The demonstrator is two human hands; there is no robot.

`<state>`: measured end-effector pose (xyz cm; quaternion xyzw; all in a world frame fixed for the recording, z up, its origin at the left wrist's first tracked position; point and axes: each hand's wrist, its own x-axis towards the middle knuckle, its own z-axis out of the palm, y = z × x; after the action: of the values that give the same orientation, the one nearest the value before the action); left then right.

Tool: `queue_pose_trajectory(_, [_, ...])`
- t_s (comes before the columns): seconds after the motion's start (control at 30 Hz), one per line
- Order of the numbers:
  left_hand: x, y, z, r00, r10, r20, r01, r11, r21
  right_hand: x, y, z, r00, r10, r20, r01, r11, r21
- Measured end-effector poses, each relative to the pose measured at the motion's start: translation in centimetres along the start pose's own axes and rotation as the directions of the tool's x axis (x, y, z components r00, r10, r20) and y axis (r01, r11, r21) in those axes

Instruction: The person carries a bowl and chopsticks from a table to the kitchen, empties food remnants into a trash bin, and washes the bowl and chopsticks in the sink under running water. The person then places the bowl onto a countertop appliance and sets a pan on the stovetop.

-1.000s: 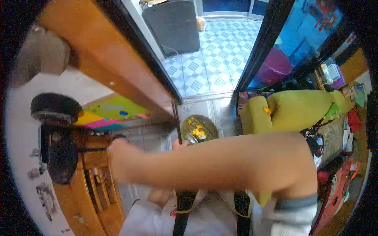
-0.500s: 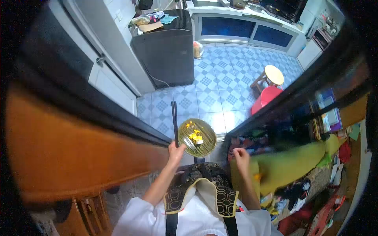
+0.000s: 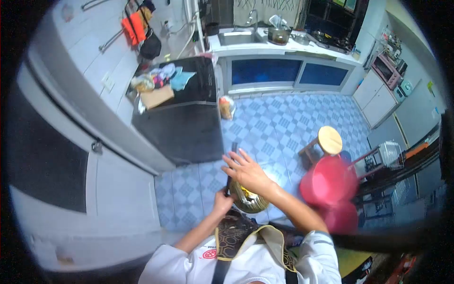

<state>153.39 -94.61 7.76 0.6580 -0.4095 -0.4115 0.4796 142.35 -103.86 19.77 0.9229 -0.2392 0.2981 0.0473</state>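
My left hand [image 3: 222,203] is closed around the left edge of a ribbed, greenish glass plate [image 3: 255,206] and a pair of dark chopsticks [image 3: 229,183]. The chopsticks point away from me alongside the plate. Bits of yellow food [image 3: 248,193], perhaps egg, lie on the plate, partly covered from view. My right hand [image 3: 249,174] reaches across above the plate, its fingers spread and nothing in its grasp. It hides the far part of the plate and some of the chopsticks; whether it touches them I cannot tell.
Blue tiled floor [image 3: 265,128] stretches ahead to a counter with a sink [image 3: 242,38] and a pot [image 3: 279,35]. A round stool [image 3: 329,140] and a pink tub [image 3: 326,182] stand at right. On the left are a door [image 3: 123,199] and a dark cabinet [image 3: 182,135] bearing cloths.
The view has moved forward through the doorway into the kitchen. My right hand has come from the right side to above the plate and spread its fingers. My left hand keeps its hold.
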Motion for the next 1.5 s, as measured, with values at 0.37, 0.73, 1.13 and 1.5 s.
queue_pose_trajectory(0.37, [25.9,6.3,11.7,0.880,0.052,0.472,-0.010,0.996,-0.091,3.7,31.5,3.1,0.873,0.086,0.479,-0.002,0.985,-0.173])
queue_pose_trajectory(0.73, [49.5,13.1,19.3,0.968,-0.110,0.224,0.166,0.955,-0.245,11.4,52.0,6.6,0.664,0.705,0.250,-0.746,0.646,0.159])
queue_pose_trajectory(1.13, [67.3,16.7,19.9,0.942,-0.332,0.057,0.330,0.877,-0.349,17.6,62.6,18.2,0.477,0.772,0.420,-0.747,0.104,0.656])
queue_pose_trajectory(1.5, [82.5,17.1,13.3,0.926,-0.357,-0.120,0.305,0.898,-0.315,31.8,70.8,30.1,0.460,0.701,0.545,-0.819,0.098,0.565])
